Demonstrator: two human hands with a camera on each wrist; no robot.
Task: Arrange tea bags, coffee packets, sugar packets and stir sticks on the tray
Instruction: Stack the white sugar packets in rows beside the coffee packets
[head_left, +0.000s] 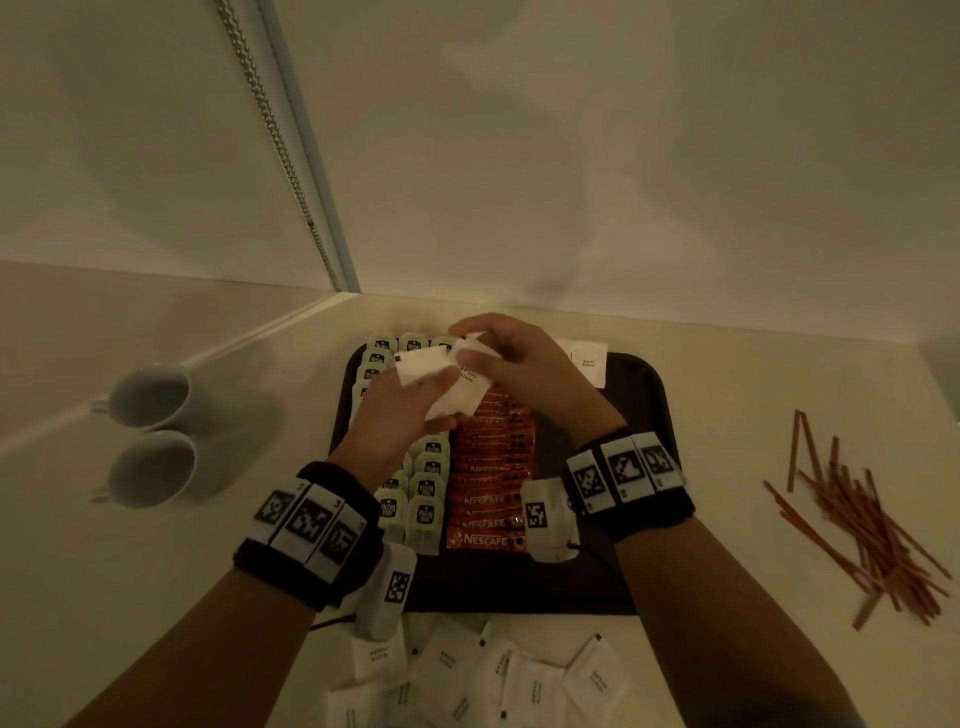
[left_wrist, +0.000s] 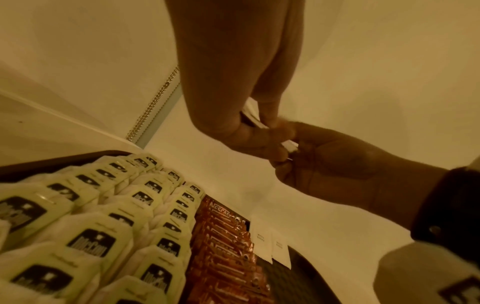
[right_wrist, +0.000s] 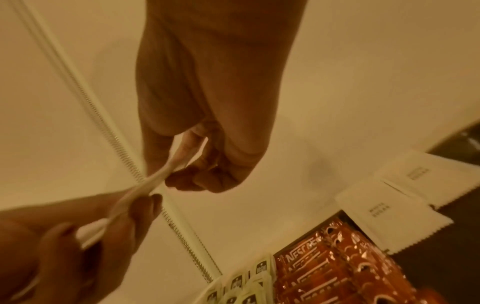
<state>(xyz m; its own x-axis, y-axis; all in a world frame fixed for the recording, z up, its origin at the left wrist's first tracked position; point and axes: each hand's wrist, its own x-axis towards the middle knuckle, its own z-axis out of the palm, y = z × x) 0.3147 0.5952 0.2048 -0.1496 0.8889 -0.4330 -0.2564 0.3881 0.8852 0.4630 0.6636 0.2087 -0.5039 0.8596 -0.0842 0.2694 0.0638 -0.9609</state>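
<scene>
**Sugar packets in hand above the tray: thin, floppy, pinch at the edges**

Tray (head_left: 655, 415): dark, flat, directly under both hands. Looks rigid; no need to touch it.

Tea bags (head_left: 426, 512): rows under and just near-side of the left hand (head_left: 402, 415). Soft and light, probably shift at a nudge.

Coffee packets (head_left: 488, 499): orange column between the wrists, overlapped like shingles. Look glossy, so likely slippery; a brush could fan them out.

Stir sticks (head_left: 872, 525): loose pile on the counter, well out past the right hand (head_left: 524, 358), off the tray. Thin, stiff, light.

Sugar packets:
- Loose ones (head_left: 493, 675) on the counter below both forearms.
- Two laid flat (right_wrist: 394, 207) on the tray, just right of the right hand.
- Small stack (head_left: 441, 379) in the left hand, fingers curled round it. Right thumb and fingertips pinch the top one at its edge.

Handling, my read: paper, near weightless, bends in the grip, and the contents shift. Take one by a sealed edge or corner and peel it off singly. Main risk is two sticking together.
</scene>
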